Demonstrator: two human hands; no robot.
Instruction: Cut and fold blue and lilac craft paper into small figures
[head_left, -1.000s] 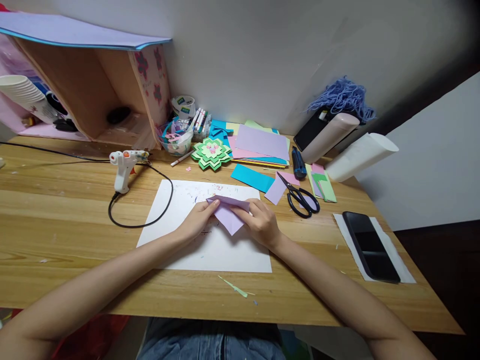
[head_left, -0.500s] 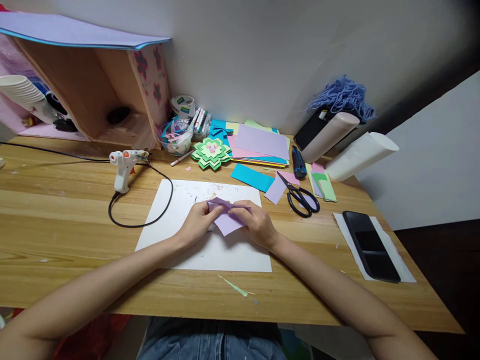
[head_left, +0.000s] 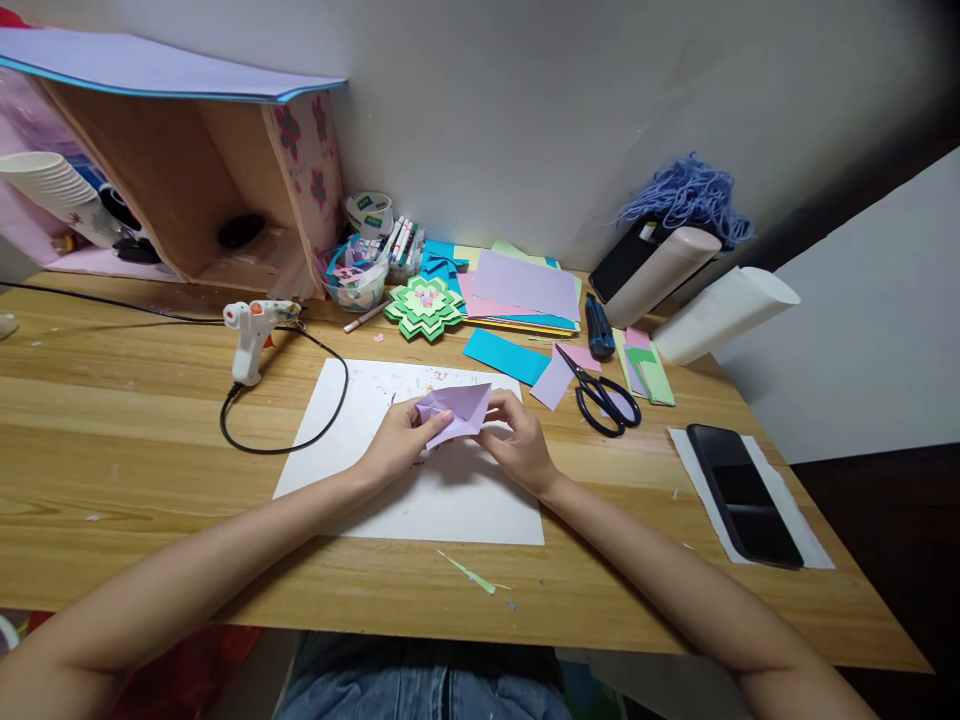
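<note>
The left hand [head_left: 396,442] holds a folded purple paper [head_left: 463,404] above the white sheet [head_left: 457,505], its thumb pressed on the front of the paper and its other fingers mostly hidden behind. The paper is tilted, with creases running across it and one pointed corner reaching up toward the far right. The right hand [head_left: 519,445] is at the paper's right edge, its fingers curved with a narrow gap between thumb and forefinger; whether they grip the paper or only touch it, I cannot tell.

The white sheet lies flat on the wooden bench [head_left: 150,450], with coloured specks near its far edge. To its left, a white glue gun [head_left: 251,345] stands with its black cord [head_left: 255,452] looping round onto the sheet's left edge. Beyond the sheet lies a layered green paper flower [head_left: 424,308] with a pink centre, just left of a stack of coloured sheets [head_left: 529,285]. On the right, a blue paper strip [head_left: 504,357] lies near the black-handled scissors [head_left: 607,405], whose blades rest over small paper pieces. A dark blue cutter [head_left: 599,330] lies beyond them. Farther right, a black phone [head_left: 742,495] lies on a white piece. A thin green scrap [head_left: 472,575] lies on the near side.
</note>
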